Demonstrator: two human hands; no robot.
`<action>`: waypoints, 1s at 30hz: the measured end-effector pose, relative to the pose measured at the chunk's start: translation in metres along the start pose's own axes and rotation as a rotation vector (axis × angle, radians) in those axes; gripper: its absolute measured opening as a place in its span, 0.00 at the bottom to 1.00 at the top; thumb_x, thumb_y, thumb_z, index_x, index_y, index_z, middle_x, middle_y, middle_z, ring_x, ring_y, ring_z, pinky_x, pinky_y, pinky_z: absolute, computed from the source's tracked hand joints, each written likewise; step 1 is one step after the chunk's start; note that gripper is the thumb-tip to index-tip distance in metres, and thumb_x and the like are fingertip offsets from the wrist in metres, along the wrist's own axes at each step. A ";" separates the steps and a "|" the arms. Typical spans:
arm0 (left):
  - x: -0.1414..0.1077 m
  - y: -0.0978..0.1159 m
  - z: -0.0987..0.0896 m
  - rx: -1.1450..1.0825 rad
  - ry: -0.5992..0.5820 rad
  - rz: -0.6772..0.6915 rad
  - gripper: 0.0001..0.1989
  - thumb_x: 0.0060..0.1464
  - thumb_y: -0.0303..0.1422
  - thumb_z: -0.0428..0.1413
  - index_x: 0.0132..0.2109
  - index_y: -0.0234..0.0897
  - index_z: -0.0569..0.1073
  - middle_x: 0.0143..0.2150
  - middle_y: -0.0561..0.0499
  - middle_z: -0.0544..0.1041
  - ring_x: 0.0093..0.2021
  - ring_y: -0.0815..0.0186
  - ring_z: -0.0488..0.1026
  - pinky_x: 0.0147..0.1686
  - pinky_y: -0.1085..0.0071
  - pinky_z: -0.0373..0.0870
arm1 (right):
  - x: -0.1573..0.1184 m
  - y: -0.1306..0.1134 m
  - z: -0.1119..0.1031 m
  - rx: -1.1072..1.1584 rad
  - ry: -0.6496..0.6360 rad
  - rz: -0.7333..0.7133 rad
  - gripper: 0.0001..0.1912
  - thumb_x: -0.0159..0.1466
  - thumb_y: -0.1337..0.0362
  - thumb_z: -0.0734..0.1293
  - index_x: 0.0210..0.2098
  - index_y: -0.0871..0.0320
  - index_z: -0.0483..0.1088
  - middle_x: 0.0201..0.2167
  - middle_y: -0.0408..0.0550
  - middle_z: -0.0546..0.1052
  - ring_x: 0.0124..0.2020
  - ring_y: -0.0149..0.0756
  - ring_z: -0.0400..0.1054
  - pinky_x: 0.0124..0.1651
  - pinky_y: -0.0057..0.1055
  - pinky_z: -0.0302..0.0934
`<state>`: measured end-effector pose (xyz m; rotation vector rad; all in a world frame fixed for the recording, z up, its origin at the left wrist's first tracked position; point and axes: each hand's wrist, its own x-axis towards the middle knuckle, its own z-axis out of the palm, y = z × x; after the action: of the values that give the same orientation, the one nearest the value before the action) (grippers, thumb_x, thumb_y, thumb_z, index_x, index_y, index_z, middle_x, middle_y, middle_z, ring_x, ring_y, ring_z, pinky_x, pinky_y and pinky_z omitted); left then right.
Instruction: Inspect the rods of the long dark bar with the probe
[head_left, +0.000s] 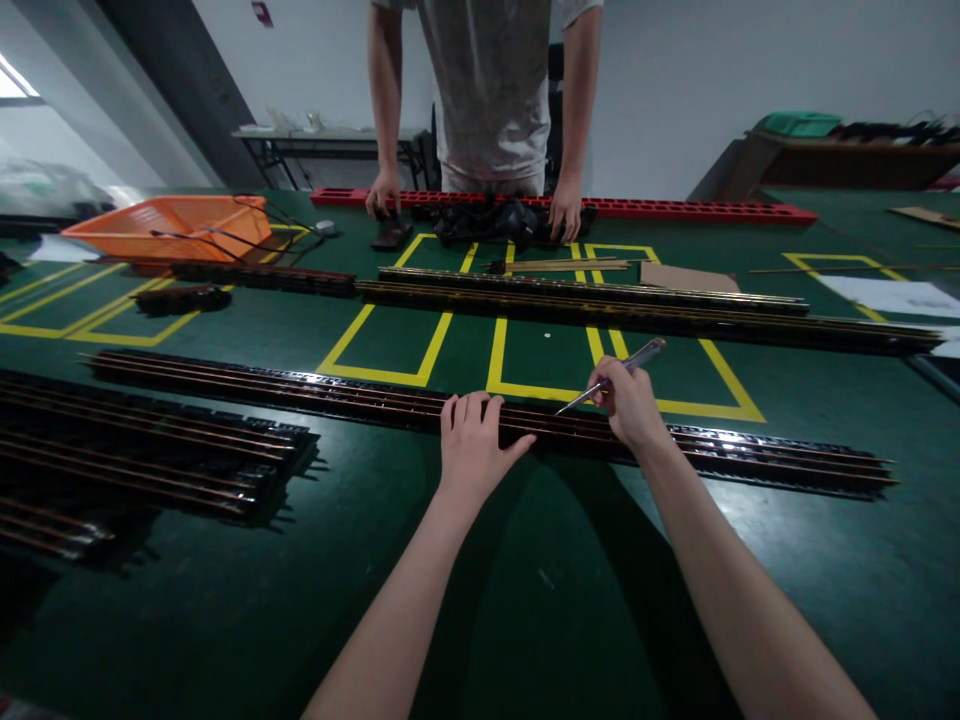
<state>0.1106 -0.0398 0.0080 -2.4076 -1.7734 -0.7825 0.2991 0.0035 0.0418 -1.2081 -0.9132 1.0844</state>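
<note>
A long black rail (360, 396) with copper-coloured strips along it lies across the green table in front of me. My left hand (474, 440) rests on the rail near its middle, palm down with fingers and thumb spread. To the right of it, my right hand (626, 400) is closed around a slim metal screwdriver-like tool (645, 352). The tool slants down to the left, and its thin tip comes to the rail between my two hands. Whether the tip touches a strip is too small to tell.
Stacked black rails (150, 450) lie at the left. More long rails (637, 310) stretch across beyond my hands, with an orange basket (180, 225) at the far left. A person (491, 90) stands opposite, hands by black parts (487, 222) before a red perforated bar (697, 211).
</note>
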 end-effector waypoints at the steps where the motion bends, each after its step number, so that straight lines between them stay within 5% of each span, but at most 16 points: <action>1: 0.000 0.000 0.000 -0.001 0.000 0.000 0.25 0.51 0.48 0.54 0.47 0.32 0.71 0.47 0.41 0.72 0.50 0.53 0.67 0.55 0.52 0.58 | 0.000 0.000 0.000 -0.002 0.012 -0.001 0.11 0.50 0.69 0.61 0.12 0.59 0.62 0.10 0.39 0.62 0.13 0.22 0.53 0.15 0.22 0.46; 15: -0.001 0.002 -0.001 -0.029 0.050 -0.015 0.23 0.50 0.47 0.55 0.45 0.31 0.72 0.45 0.41 0.73 0.49 0.54 0.68 0.55 0.51 0.59 | 0.002 0.002 -0.001 -0.065 -0.005 -0.029 0.09 0.48 0.65 0.62 0.13 0.57 0.61 0.09 0.39 0.60 0.12 0.23 0.52 0.15 0.22 0.47; 30: -0.001 -0.001 -0.003 -0.134 0.087 -0.046 0.14 0.51 0.34 0.54 0.45 0.35 0.68 0.45 0.46 0.74 0.50 0.58 0.69 0.62 0.53 0.52 | -0.003 0.003 0.002 -0.190 -0.271 -0.056 0.09 0.54 0.63 0.64 0.20 0.58 0.65 0.14 0.39 0.67 0.18 0.26 0.61 0.22 0.25 0.57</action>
<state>0.1080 -0.0412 0.0099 -2.3787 -1.8044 -1.0269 0.2960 0.0013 0.0390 -1.1988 -1.2750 1.1540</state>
